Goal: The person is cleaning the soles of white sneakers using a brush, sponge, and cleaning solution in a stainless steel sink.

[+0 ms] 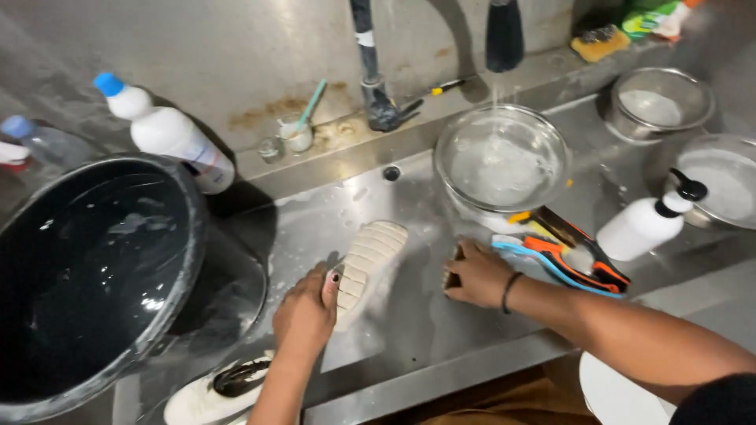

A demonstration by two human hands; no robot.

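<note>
While water falls from the tap [504, 35] into the glass bowl [502, 157], your left hand [305, 315] rests on the near end of a white shoe [366, 264] that lies sole up in the steel sink [409, 330]. The fingers of that hand are curled round the shoe's near end, thumb against the ribbed sole. The shoe's long axis runs on a slant, from near left to far right, and its far end points up towards the bowl and the drain hole [391, 172].

Your right hand [475, 273] lies just to the right of the shoe, apart from it, knuckles up, fingers closed on a small dark thing [453, 267]; you cannot tell what it is. A dark band [510, 290] circles that wrist.

Just beyond the right hand lies a shoe with orange, blue and black parts [567, 252], and beside that a white pump bottle [650, 223] on its side. A large black bucket [87, 275] of water stands at the left, with a second white shoe [213, 389] near its base, at the near edge. A white bottle with a blue cap [169, 134] leans on the ledge behind the bucket.
</note>
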